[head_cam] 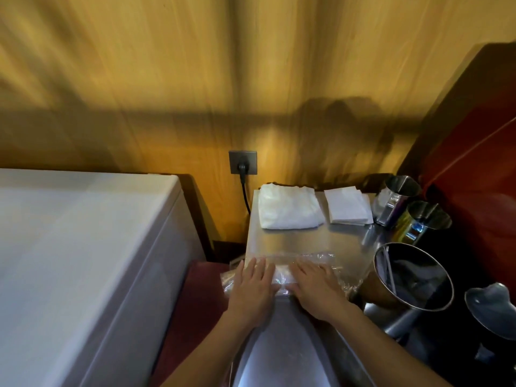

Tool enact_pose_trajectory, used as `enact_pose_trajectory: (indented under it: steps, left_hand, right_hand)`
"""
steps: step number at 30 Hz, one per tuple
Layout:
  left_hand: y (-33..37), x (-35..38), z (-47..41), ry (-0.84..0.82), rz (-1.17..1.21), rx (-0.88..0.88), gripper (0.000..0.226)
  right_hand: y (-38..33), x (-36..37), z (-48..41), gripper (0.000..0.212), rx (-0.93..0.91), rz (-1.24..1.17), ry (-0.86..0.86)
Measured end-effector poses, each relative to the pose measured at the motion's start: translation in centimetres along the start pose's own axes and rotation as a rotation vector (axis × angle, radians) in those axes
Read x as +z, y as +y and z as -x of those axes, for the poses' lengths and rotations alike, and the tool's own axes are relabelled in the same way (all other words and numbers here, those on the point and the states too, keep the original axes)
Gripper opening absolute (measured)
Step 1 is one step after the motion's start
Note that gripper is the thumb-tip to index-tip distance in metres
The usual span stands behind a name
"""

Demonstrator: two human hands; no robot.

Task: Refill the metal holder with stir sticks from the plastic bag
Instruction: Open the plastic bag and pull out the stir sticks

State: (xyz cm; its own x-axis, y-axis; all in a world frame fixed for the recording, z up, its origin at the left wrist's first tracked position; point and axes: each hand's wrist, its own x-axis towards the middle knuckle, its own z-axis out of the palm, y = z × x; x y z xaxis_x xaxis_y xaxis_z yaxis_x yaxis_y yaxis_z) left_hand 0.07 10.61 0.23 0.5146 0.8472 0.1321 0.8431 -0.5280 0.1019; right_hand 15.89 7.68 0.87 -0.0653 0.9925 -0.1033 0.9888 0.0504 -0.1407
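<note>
A clear plastic bag (282, 277) lies across the near part of a steel counter (307, 241); a pale bundle shows inside it, too blurred to tell as stir sticks. My left hand (252, 286) rests flat on the bag's left half, fingers spread. My right hand (315, 289) lies flat on its right half, fingers also apart. Neither hand grips the bag. A large round metal holder (413, 277) stands just right of the bag, with a few thin sticks leaning inside its left wall.
A folded white cloth (287, 206) and a stack of white napkins (347, 205) sit at the counter's back. Two smaller metal cups (396, 196) (424, 219) stand at the right, another metal vessel (494, 311) nearer. A white chest appliance (78, 261) fills the left. A plugged wall socket (243, 162) is behind.
</note>
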Motion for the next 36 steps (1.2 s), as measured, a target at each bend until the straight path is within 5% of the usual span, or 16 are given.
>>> enact_pose_trajectory:
  steps: [10, 15, 18, 22, 28, 30, 36]
  left_hand:
    - [-0.3, -0.6, -0.1, -0.085, 0.082, 0.101, 0.036]
    - [0.3, -0.6, 1.4, 0.027, 0.207, 0.105, 0.033]
    - [0.7, -0.8, 2.3, 0.067, 0.24, 0.114, 0.035]
    - [1.1, -0.5, 3.6, 0.107, 0.248, 0.154, 0.036]
    - [1.2, -0.1, 5.3, 0.138, 0.229, 0.178, 0.043]
    - [1.4, 0.0, 5.6, 0.152, 0.218, 0.163, 0.054]
    - [1.9, -0.3, 5.3, 0.263, 0.218, 0.091, 0.026]
  right_hand:
    - [0.3, -1.3, -1.9, 0.043, 0.019, -0.098, -0.135]
    - [0.1, -2.7, -2.1, 0.02, 0.122, -0.546, -0.055]
    - [0.7, -2.2, -2.7, 0.031, 0.191, -0.377, 0.056]
    - [0.5, -1.3, -3.0, 0.051, 0.209, -0.233, -0.093]
    - [-0.6, -1.7, -2.8, 0.009, 0.188, -0.213, -0.104]
    - [-0.8, -1.8, -2.7, 0.009, 0.159, -0.152, -0.082]
    - [-1.5, -2.4, -2.5, 0.014, 0.118, -0.141, -0.076]
